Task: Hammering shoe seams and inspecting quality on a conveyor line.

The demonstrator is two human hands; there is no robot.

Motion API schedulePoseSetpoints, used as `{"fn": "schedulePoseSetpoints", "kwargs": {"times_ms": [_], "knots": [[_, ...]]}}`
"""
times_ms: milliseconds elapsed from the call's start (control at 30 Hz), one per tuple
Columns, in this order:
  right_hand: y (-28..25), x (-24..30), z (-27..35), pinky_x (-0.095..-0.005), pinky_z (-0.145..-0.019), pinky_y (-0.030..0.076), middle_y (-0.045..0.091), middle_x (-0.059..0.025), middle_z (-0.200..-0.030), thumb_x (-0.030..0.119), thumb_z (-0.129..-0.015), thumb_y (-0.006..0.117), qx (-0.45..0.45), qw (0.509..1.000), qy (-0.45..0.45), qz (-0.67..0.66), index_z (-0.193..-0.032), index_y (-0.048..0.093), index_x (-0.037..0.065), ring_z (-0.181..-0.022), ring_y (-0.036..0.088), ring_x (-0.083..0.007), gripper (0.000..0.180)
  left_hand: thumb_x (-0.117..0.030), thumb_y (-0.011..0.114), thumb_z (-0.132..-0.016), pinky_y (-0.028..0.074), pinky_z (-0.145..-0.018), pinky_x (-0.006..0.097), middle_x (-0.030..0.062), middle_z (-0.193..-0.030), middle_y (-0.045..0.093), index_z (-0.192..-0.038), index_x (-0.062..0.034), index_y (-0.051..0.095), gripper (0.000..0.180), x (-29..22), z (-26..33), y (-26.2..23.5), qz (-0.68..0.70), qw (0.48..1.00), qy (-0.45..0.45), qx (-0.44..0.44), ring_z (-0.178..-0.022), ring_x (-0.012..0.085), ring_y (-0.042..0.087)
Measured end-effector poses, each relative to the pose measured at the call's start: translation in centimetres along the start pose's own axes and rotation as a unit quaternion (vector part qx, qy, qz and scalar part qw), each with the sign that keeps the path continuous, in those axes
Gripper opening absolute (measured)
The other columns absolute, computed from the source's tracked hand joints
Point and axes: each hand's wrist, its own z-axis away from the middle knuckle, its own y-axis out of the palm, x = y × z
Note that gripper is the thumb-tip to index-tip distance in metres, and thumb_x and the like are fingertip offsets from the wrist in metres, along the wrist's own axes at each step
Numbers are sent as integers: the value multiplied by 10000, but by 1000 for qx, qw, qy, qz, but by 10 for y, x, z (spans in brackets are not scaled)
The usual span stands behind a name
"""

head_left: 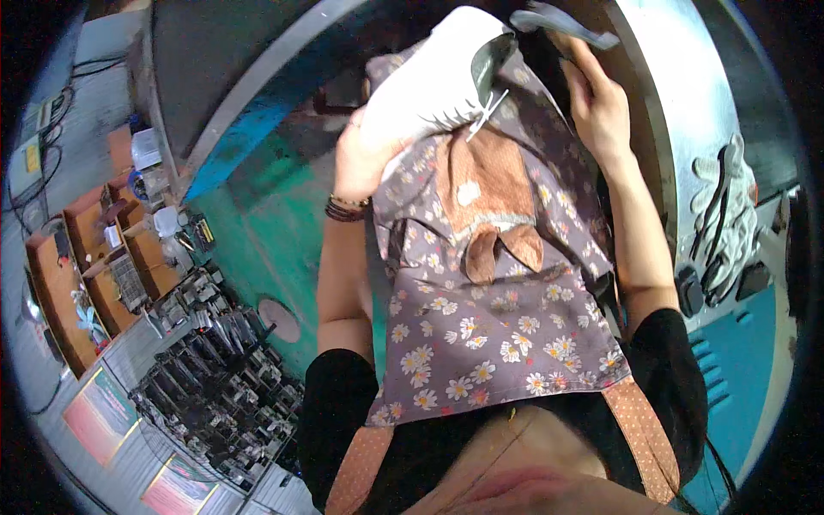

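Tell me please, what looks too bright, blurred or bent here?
Head view: the white shoe looks nearly washed out; head view: the grey-blue piece by the right hand is blurred; head view: the grey edge, upper left, appears curved.

Over on the right, grey-and-white gloves (728, 219) lie bunched on the metal ledge (665, 94), and just below, there's a blue panel (747, 343) with raised vents. Swing left now: green floor (266, 206), a round disc (279, 320) showing near a crowd of dark metal parts (232, 378). Past those, brown trays (53, 283), small bits inside! Two posters (101, 416) at lower left, black cables (58, 129) looping at far left.
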Motion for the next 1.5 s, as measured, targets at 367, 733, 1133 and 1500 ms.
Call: {"fn": "schedulePoseSetpoints", "kwargs": {"times_ms": [367, 733, 1133, 1500], "knots": [[32, 0, 28, -367, -919, 485, 622, -240, -1161, 135, -937, 559, 26, 995, -82, -53, -1322, 523, 56, -1097, 611, -349, 394, -82, 551, -908, 398, -1044, 427, 165, -1297, 543, -1365, 39, 388, 500, 30, 6, -2, 587, 808, -11, -43, -1198, 310, 531], [31, 28, 5, -468, -658, 506, 651, -242, -855, 144, -907, 577, 195, 980, 48, -16, -1292, 551, 131, -763, 642, -416, 387, -141, 499, -953, 461, -1010, 518, 248, -1362, 462, -1356, 64, 370, 470, -16, -94, -117, 708, 697, -112, -15, -1253, 444, 454], [36, 25, -6, -506, -566, 489, 613, -261, -706, 136, -901, 565, 215, 972, 97, 4, -1294, 530, 143, -635, 621, -431, 396, -89, 468, -961, 427, -1048, 525, 197, -1316, 520, -1285, 74, 432, 365, 22, -288, -206, 612, 776, -66, -137, -1222, 366, 498], [43, 19, -8, -446, -514, 496, 625, -190, -681, 145, -876, 602, 211, 973, 91, 10, -1111, 598, 62, -559, 624, -362, 249, -194, 664, -811, 405, -1037, 422, 273, -1418, 370, -1353, -43, 477, 593, 0, -498, -173, -464, 839, 110, -262, -1293, 392, 406]]}}
